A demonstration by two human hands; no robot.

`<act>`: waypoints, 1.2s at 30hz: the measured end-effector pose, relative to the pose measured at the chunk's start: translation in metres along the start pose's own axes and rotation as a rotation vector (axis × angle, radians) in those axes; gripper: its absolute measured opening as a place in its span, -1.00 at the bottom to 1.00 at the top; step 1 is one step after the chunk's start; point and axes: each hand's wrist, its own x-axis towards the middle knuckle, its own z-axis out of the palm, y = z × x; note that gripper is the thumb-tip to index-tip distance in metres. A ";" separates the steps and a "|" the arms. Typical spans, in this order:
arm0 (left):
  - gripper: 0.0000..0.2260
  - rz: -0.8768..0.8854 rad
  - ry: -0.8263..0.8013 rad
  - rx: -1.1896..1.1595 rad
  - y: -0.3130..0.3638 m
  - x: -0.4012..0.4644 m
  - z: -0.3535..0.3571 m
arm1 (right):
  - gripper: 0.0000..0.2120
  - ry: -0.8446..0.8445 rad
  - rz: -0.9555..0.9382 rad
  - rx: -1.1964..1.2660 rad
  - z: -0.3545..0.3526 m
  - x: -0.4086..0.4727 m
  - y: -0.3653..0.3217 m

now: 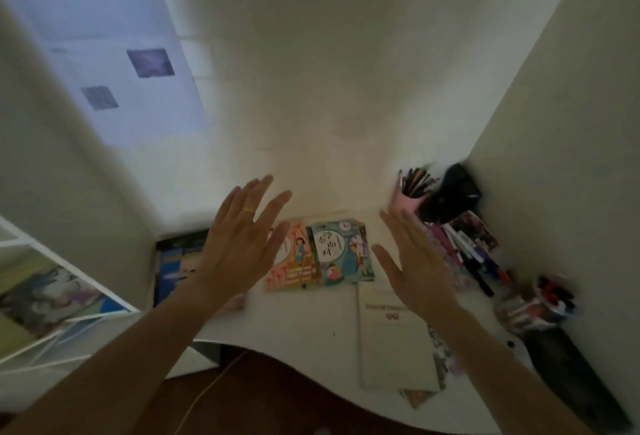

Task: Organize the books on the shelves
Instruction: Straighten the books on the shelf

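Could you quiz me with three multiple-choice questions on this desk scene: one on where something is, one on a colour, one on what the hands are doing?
1. Where does the teal book lie?
A. Right of the orange book
B. Under the pink pen cup
C. On the floor

2. What colour is the ring on the left hand?
A. Black
B. Gold
C. Red

3. What state are both hands in?
A. Gripping a book
B. Clenched in fists
C. Open, fingers straight, holding nothing

Answers:
1. A: the teal book sits beside the orange book, on its right, flat on the white desk.
2. B: a gold band shows on one finger.
3. C: the left hand and right hand hover above the desk with spread fingers, nothing held.
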 end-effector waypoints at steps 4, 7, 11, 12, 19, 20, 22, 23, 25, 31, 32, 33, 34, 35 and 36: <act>-0.54 -0.121 -0.188 -0.101 0.029 -0.032 0.062 | -0.35 -0.185 0.277 0.081 0.050 -0.079 0.047; -0.54 -0.150 -0.293 -0.160 0.051 -0.053 0.104 | -0.31 -0.317 0.460 0.124 0.078 -0.125 0.069; -0.52 -0.178 -0.459 -0.209 0.083 -0.076 0.158 | -0.22 -0.440 0.654 0.165 0.103 -0.170 0.090; -0.51 -0.206 -0.513 -0.238 0.092 -0.079 0.169 | -0.27 -0.473 0.701 0.172 0.106 -0.178 0.094; -0.43 -0.794 -0.950 -0.665 0.159 -0.077 0.232 | -0.36 -0.444 0.964 0.167 0.118 -0.191 0.123; -0.39 -0.910 -0.972 -0.738 0.168 -0.074 0.238 | -0.35 -0.417 0.990 0.160 0.121 -0.188 0.126; -0.39 -1.099 -0.939 -0.851 0.182 -0.070 0.251 | -0.34 -0.373 1.041 0.159 0.128 -0.181 0.130; -0.43 -1.165 -0.913 -0.883 0.185 -0.069 0.256 | -0.34 -0.369 1.063 0.163 0.131 -0.177 0.130; -0.51 -1.271 -0.871 -0.974 0.186 -0.065 0.268 | -0.32 -0.387 1.099 0.150 0.135 -0.170 0.129; -0.65 -1.035 -0.826 -1.085 0.194 -0.068 0.264 | -0.31 -0.336 1.156 0.273 0.145 -0.174 0.119; -0.63 -0.986 -0.812 -1.083 0.193 -0.071 0.263 | -0.35 -0.322 1.172 0.306 0.144 -0.176 0.118; -0.63 -0.973 -0.802 -1.103 0.190 -0.073 0.260 | -0.43 -0.289 1.190 0.354 0.143 -0.177 0.119; -0.63 -0.991 -0.779 -1.136 0.185 -0.075 0.258 | -0.52 -0.253 1.225 0.430 0.140 -0.176 0.120; -0.63 -1.013 -0.769 -1.158 0.179 -0.077 0.256 | -0.57 -0.225 1.267 0.525 0.138 -0.176 0.121; -0.64 -1.033 -0.762 -1.181 0.173 -0.079 0.253 | -0.57 -0.213 1.306 0.618 0.136 -0.174 0.121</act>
